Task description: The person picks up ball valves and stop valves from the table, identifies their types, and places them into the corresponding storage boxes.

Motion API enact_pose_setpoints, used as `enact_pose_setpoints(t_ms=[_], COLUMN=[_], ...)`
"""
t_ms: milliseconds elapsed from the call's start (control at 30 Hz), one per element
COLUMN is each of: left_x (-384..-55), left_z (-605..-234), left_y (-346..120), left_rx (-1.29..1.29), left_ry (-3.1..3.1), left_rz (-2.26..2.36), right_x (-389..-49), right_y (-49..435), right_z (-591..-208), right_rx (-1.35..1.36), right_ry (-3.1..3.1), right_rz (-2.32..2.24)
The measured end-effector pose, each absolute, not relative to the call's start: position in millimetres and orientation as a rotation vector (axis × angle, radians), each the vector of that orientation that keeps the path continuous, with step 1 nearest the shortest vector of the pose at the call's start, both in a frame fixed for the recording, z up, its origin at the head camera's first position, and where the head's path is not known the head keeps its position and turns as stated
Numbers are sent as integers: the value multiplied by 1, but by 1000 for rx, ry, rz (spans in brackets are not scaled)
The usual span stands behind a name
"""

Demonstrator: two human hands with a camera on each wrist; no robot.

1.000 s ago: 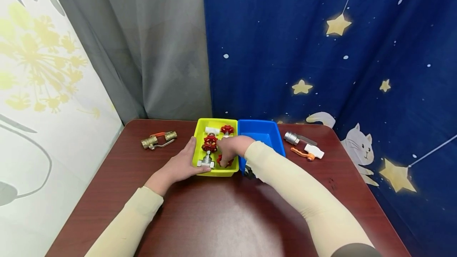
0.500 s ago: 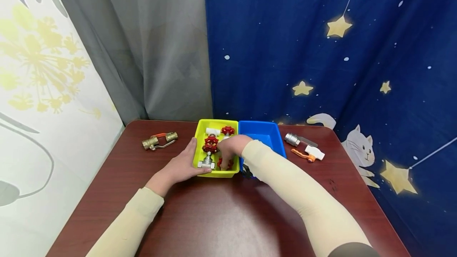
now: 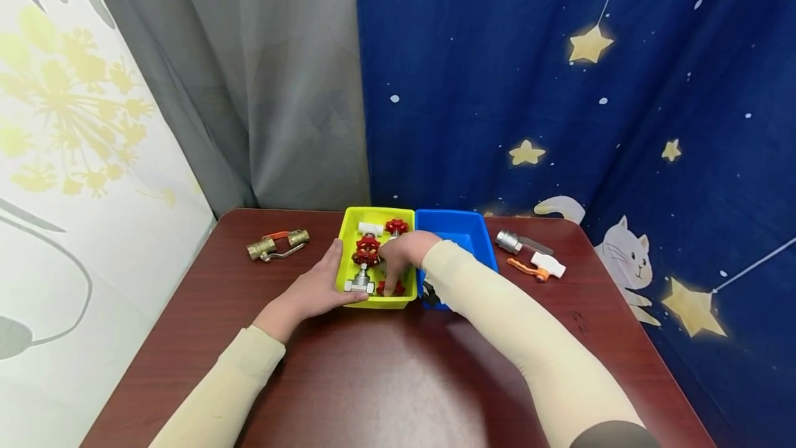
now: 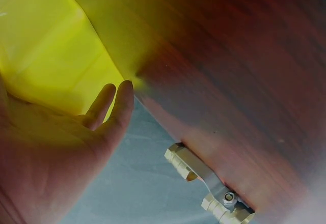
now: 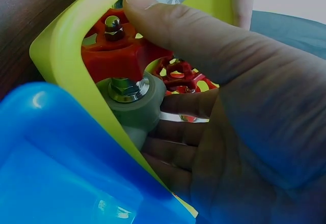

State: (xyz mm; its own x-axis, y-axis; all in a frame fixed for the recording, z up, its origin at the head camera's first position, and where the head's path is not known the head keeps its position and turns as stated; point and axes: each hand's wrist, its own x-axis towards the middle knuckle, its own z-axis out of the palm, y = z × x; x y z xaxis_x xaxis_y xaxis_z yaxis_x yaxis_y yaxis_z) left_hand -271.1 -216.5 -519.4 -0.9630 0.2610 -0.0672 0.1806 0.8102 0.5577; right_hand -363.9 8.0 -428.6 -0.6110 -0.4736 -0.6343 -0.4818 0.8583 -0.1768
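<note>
In the head view a yellow bin (image 3: 338, 269) holds several valves with red handwheels. My right hand (image 3: 407, 254) reaches into its front right corner and grips a valve there. The right wrist view has that valve's red handwheel (image 5: 117, 56) under my thumb, while my fingers go round the pale valve body (image 5: 140, 114). My left hand (image 3: 317, 287) lies along the bin's left side, its thumb at the front rim; in the left wrist view straight fingers (image 4: 122, 107) touch the yellow wall. A silver valve (image 3: 361, 282) with a red handwheel (image 3: 368, 249) lies beside my right hand.
A blue bin (image 3: 488, 244) adjoins the yellow one, with a black part (image 3: 430, 294) at its front left. Two brass ball valves (image 3: 261, 249) lie on the table's left. To the right lie a silver ball valve (image 3: 508, 241) and a white valve (image 3: 548, 266) with an orange handle.
The gripped valve's red handwheel has shifted slightly toward the bin's front wall with my right hand. My left hand has stayed at the bin's side.
</note>
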Motion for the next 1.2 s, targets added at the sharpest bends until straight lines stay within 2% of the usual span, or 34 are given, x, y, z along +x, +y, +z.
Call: enact_pose_setpoints(t_ms=[533,1200], left_x=[-273,-273], left_z=[-520,-521], left_y=[-218,-219], left_rx=[374,364], left_ry=[2851,2851], left_rz=[862,882], right_x=[-361,-359], right_y=[13,46], right_z=[-426,-430], right_rx=[-716,-1056], right_ry=[2351,2545], right_rz=[27,-326])
